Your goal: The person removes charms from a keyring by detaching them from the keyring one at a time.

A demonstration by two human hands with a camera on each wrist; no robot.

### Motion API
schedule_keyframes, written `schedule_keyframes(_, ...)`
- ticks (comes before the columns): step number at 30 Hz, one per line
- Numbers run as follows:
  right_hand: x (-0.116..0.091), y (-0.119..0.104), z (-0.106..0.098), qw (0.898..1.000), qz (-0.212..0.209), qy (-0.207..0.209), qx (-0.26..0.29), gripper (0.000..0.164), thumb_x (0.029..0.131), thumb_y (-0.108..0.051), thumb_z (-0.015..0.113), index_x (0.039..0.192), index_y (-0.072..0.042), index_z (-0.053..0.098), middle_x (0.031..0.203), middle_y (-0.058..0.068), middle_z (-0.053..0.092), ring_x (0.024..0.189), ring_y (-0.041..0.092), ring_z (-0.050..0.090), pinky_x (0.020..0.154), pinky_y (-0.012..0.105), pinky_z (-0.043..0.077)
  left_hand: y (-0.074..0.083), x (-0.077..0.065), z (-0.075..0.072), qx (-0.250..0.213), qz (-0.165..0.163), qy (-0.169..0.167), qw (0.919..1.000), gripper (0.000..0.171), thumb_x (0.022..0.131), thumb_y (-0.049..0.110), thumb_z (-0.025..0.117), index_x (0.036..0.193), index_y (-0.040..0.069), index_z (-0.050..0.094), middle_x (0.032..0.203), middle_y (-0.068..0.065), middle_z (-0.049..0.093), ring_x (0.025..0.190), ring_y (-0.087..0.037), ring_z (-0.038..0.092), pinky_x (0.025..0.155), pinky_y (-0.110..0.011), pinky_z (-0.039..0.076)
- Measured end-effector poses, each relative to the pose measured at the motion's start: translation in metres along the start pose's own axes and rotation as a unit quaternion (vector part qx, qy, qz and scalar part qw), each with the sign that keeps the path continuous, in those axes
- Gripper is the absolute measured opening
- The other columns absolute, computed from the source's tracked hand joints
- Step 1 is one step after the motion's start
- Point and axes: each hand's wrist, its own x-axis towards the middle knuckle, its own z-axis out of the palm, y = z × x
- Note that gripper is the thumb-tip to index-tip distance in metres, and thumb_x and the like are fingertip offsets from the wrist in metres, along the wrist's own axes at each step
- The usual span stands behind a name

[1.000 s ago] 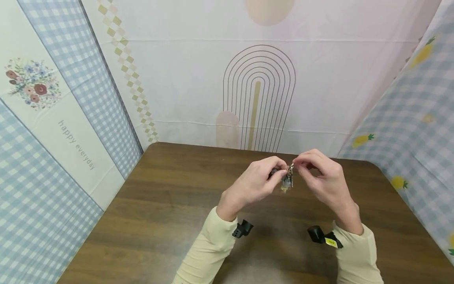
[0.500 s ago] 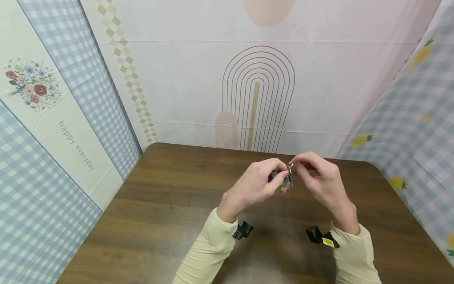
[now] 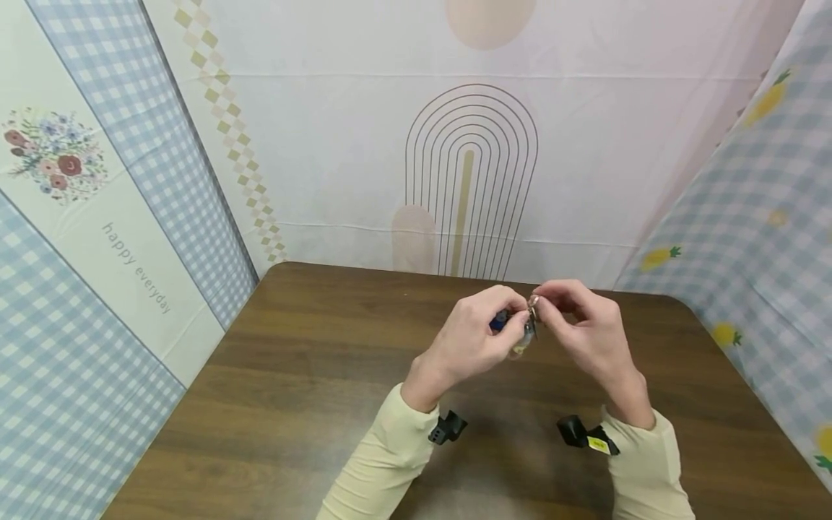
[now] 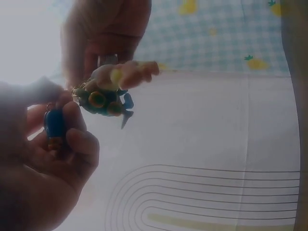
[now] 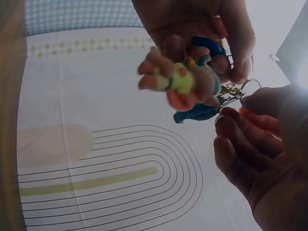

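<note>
"One toy figure point(image 5: 184, 82), so where exactly is it?"

"Held up over the table point(image 3: 292, 375), between the left hand point(image 3: 471, 332) and the right hand point(image 3: 591, 332). It dangles below both sets of fingertips, its long axis running roughly downward, though blur hides the exact tilt. The left hand is the nearer."

"And the fingers?"

"Right thumb and forefinger come together on the metal ring point(image 5: 251, 85), above the toy figure's short chain point(image 5: 232, 90). The left fingers are curled, clamped round a blue charm point(image 4: 55, 122), their tips right by the chain. Whether those tips pinch the chain too, I can't tell."

"Count it all for me."

"One toy figure, one blue charm, one chain, one table, and two black wrist cameras point(image 3: 447, 427). As for rings, one shows plainly; there may be others, too small and blurred to count."
</note>
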Motion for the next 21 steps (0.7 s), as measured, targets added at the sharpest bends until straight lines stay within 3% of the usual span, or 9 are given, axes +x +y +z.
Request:
schedule_keyframes(6, -0.0007, 0.0001, -0.0024, 1.0, 0.011, -0.026, -0.004, 0.021, 0.082, 0.015, 0.066, 0.093, -0.002, 0.07, 0.076, -0.001, 0.064, 0.067, -0.003, 0.057, 0.061, 0.01, 0.049, 0.0009, 0.0001, -0.0007, 0.003, 0.0, -0.001, 1.0, 0.006, 0.095, 0.011, 0.059, 0.094, 0.01, 0.064, 0.089, 0.002, 0.064, 0.08, -0.002, 0.056, 0.074, -0.007, 0.043)
schedule_keyframes(11, 0.001, 0.0005, -0.0019, 0.999, -0.032, -0.018, -0.035, 0.025, 0.077, 0.018, 0.07, 0.091, -0.003, 0.071, 0.076, 0.003, 0.065, 0.069, -0.004, 0.056, 0.065, 0.007, 0.047, 0.0009, -0.0007, -0.0004, -0.003, -0.013, -0.012, 0.9998, 0.005, 0.094, 0.01, 0.06, 0.091, 0.01, 0.063, 0.085, 0.002, 0.064, 0.076, -0.004, 0.056, 0.071, -0.009, 0.044)
schedule_keyframes(14, 0.0024, 0.0006, -0.0011, 0.993, -0.079, -0.014, -0.084, 0.006, 0.088, 0.001, 0.068, 0.09, -0.003, 0.071, 0.077, 0.003, 0.067, 0.067, 0.0, 0.054, 0.063, 0.011, 0.044, 0.0005, -0.001, -0.0011, -0.004, -0.019, -0.014, 0.9997, 0.004, 0.093, 0.01, 0.061, 0.09, 0.009, 0.063, 0.085, 0.001, 0.064, 0.075, -0.005, 0.057, 0.071, -0.01, 0.044)
schedule_keyframes(15, 0.0027, 0.0004, -0.0008, 0.99, -0.096, -0.013, -0.105, 0.007, 0.093, -0.007, 0.065, 0.09, -0.003, 0.071, 0.077, 0.003, 0.067, 0.066, 0.003, 0.053, 0.062, 0.013, 0.043, 0.0006, -0.0011, -0.0014, -0.004, -0.02, -0.015, 0.9997, 0.004, 0.093, 0.01, 0.061, 0.09, 0.009, 0.063, 0.085, 0.001, 0.064, 0.075, -0.006, 0.057, 0.071, -0.01, 0.043)
schedule_keyframes(18, 0.0032, -0.0013, 0.0002, 0.979, -0.135, -0.017, -0.153, 0.033, 0.102, -0.028, 0.053, 0.091, -0.002, 0.071, 0.079, 0.005, 0.067, 0.065, 0.008, 0.053, 0.061, 0.02, 0.043, 0.0004, -0.0011, -0.0026, 0.0, -0.02, -0.019, 0.9996, 0.004, 0.093, 0.01, 0.061, 0.09, 0.008, 0.063, 0.085, 0.0, 0.064, 0.075, -0.006, 0.056, 0.07, -0.009, 0.043)
schedule_keyframes(21, 0.0033, -0.0035, 0.001, 0.979, -0.136, -0.018, -0.15, 0.035, 0.102, -0.03, 0.052, 0.091, -0.002, 0.071, 0.08, 0.005, 0.067, 0.066, 0.009, 0.054, 0.062, 0.02, 0.044, 0.0003, -0.001, -0.0039, 0.0, -0.016, -0.018, 0.9997, 0.004, 0.093, 0.01, 0.061, 0.091, 0.008, 0.062, 0.086, 0.0, 0.064, 0.076, -0.006, 0.057, 0.071, -0.009, 0.043)
